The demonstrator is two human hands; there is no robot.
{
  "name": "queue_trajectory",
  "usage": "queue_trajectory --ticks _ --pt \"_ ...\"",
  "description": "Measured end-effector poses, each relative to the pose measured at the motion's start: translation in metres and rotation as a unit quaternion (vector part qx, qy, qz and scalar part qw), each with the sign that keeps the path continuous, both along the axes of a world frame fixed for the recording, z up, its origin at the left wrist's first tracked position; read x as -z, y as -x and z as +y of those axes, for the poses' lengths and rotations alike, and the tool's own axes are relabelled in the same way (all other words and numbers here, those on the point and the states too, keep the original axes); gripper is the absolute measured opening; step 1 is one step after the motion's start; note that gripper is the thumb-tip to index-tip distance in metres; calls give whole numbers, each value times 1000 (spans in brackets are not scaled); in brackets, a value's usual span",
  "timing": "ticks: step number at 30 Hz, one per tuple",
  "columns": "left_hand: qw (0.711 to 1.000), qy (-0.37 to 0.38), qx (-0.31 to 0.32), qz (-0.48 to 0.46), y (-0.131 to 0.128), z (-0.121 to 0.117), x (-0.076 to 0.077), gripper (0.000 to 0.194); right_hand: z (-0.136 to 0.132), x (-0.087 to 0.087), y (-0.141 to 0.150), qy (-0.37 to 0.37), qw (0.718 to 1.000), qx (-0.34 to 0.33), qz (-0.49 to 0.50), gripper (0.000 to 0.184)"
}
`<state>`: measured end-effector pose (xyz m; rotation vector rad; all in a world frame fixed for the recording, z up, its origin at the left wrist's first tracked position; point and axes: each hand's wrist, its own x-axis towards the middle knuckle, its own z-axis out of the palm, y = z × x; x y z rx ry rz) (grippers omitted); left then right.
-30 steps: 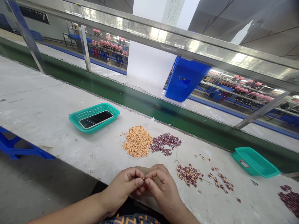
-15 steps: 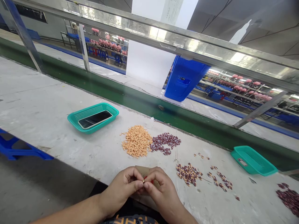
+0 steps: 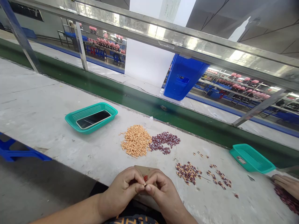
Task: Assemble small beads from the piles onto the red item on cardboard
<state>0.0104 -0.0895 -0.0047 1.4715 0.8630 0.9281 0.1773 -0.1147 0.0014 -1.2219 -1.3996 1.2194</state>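
My left hand [image 3: 123, 189] and my right hand [image 3: 162, 189] meet at the table's near edge, both closed in a pinch. Between the fingertips is a tiny pale tan piece [image 3: 145, 184], mostly covered by the fingers. Just behind them lies a brown board [image 3: 142, 170], and a red bit [image 3: 145, 178] shows above the fingertips. Past my hands sits a heap of small tan pieces [image 3: 136, 141], touching a heap of dark purple pieces [image 3: 165, 141] on its right. Nearer my right hand is a pile of two-coloured tan and purple pieces [image 3: 188, 172].
A green basket [image 3: 72, 123] at left holds a phone [image 3: 93, 119]. Another green basket [image 3: 253, 158] stands at right. Another person's hand [image 3: 286, 185] rests over purple pieces [image 3: 286, 199] at the right edge. A green belt strip [image 3: 130, 96] runs behind, under a metal rail [image 3: 149, 26].
Another person's hand has come in at the right edge over the purple pieces. My hands stay together, their fingertips shifted slightly. The whole view has moved a little.
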Motion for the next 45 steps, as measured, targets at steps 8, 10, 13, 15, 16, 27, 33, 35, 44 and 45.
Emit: queue_trajectory --ticks 8,10,13,15,16,27,33,35,44,45 --pt "999 7 19 -44 0 -3 5 15 -1 0 -2 -35 999 -14 -14 29" --pt "998 -8 25 -53 0 -2 6 16 -1 -1 -2 -59 998 -17 -27 27" --pt "998 -14 26 -56 -1 -2 9 18 -1 -3 -3 -82 996 -17 -32 27" --pt "998 1 26 -63 -1 -3 9 19 -1 -4 -4 -100 994 -14 -41 26" --pt "997 12 28 -67 -1 -4 9 18 -1 -4 -4 -110 993 -13 -50 25" --pt "997 26 56 38 -2 7 -16 6 1 -14 -13 -195 957 -21 -216 12" --pt "956 -142 75 244 29 21 -4 61 14 8 -94 -171 871 95 -450 10" --pt "933 -180 109 291 36 23 8 73 12 18 -125 -149 839 114 -511 12" --pt "872 -235 138 406 15 30 10 66 38 2 -112 -172 788 105 -582 18" --pt "870 -241 135 409 13 33 9 65 46 1 -105 -171 788 92 -584 19"
